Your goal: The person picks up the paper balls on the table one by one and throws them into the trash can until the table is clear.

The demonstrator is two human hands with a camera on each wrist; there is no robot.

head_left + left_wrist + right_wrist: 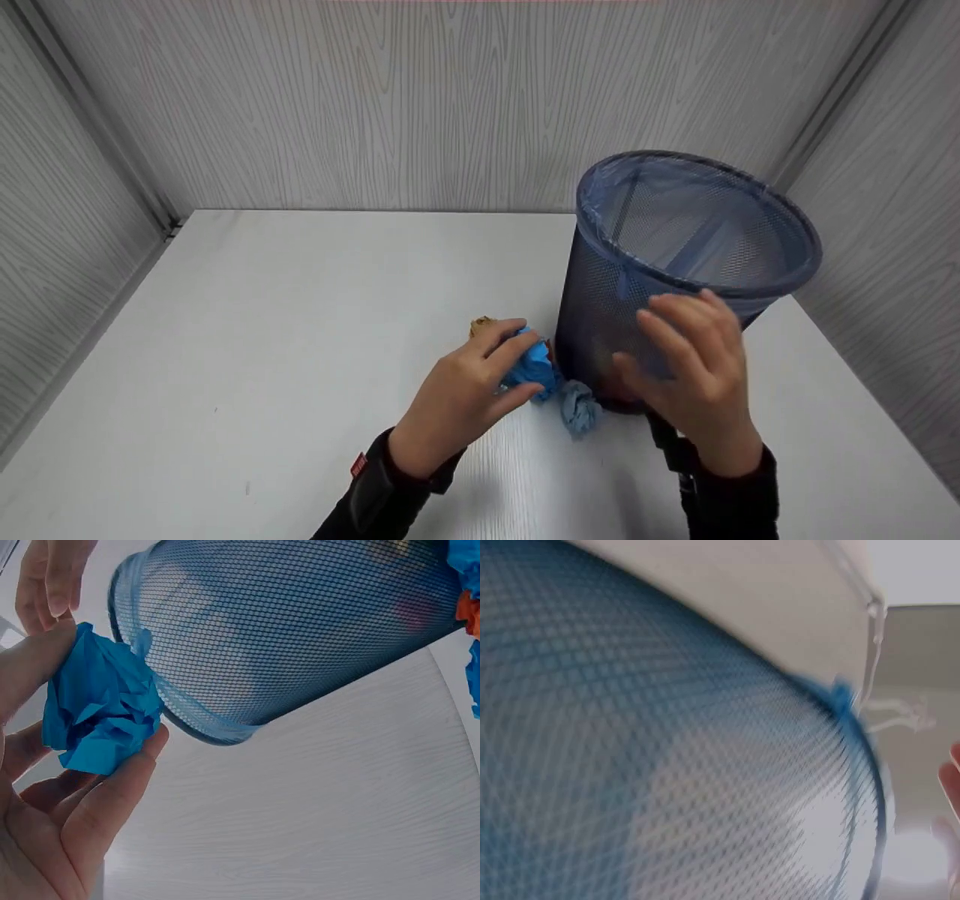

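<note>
My left hand (469,386) grips a crumpled ball of bright blue paper (105,701) between thumb and fingers. In the head view this hand is left of the mesh wastebasket (607,330), and its fingers partly cover the blue ball. My right hand (697,367) is in front of the basket's near side, below the rim, with fingers spread and loosely bent and nothing in them. Only its fingertips (951,784) show at the right edge of the right wrist view. A thin blue bag lines the basket and folds over its rim.
By the basket's base lie a grey-blue paper ball (579,409), a tan one (480,324) half hidden behind my left hand, and an orange one (469,611). Reddish and yellow bits show through the mesh low in the basket. Grey wood-grain panels (375,105) enclose the white table (262,337).
</note>
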